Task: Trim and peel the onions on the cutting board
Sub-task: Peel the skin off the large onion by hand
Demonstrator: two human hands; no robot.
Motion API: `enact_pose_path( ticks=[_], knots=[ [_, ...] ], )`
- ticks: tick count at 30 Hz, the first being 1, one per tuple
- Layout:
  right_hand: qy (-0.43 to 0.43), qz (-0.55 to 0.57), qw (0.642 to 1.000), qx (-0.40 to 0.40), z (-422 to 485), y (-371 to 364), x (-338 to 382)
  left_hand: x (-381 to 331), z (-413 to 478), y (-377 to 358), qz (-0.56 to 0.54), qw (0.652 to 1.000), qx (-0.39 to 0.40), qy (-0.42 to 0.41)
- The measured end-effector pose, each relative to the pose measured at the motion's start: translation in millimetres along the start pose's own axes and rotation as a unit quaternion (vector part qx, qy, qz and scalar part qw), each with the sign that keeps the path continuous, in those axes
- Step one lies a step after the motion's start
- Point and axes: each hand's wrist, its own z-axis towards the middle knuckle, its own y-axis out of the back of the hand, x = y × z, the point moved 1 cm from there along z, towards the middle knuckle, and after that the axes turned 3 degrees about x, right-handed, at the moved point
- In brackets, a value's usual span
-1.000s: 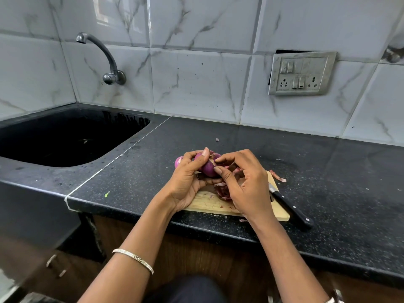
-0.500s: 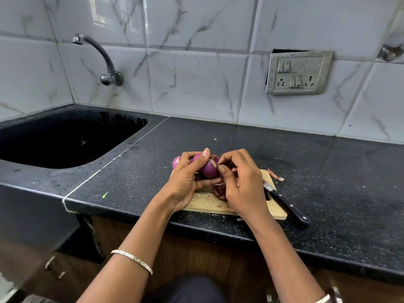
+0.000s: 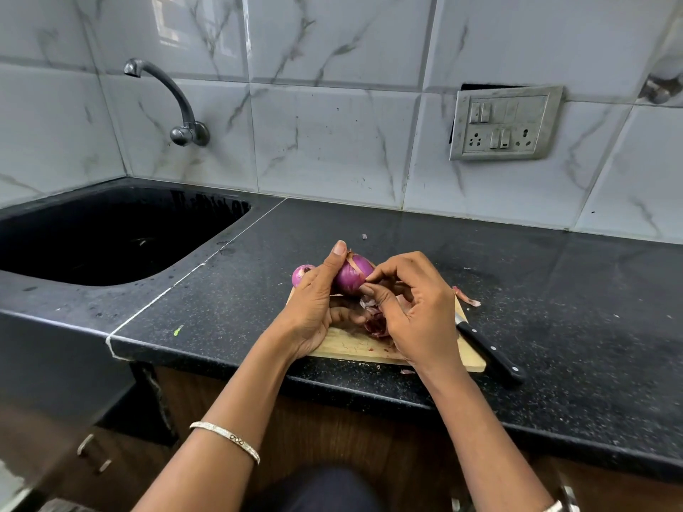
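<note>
My left hand [image 3: 314,308] grips a purple onion [image 3: 351,277] above the wooden cutting board [image 3: 351,345], thumb up along its left side. My right hand [image 3: 414,308] pinches the skin at the onion's right side with thumb and forefinger. A strip of dry skin still clings to the onion's top. A second onion [image 3: 301,273] lies behind my left hand at the board's far left corner. Peeled skins [image 3: 375,325] are heaped on the board between my hands. A black-handled knife [image 3: 488,349] rests on the board's right edge.
A black sink [image 3: 111,234] with a wall tap [image 3: 166,101] lies to the left. The dark counter [image 3: 554,290] stretches right, with a skin scrap [image 3: 466,296] beyond the board. A switch and socket plate [image 3: 504,123] is on the tiled wall.
The onion has turned in my left hand, showing more of its purple surface. My right fingers have shifted to pinch skin at its right side.
</note>
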Motion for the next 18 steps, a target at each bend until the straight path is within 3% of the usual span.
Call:
enact_pose_path(
  ticks=[18],
  knots=[
    [-0.026,-0.021,0.999,-0.031,1.7,0.0,-3.0,1.2,-3.2,-4.2,0.084,0.996,0.023,-0.011]
  ],
)
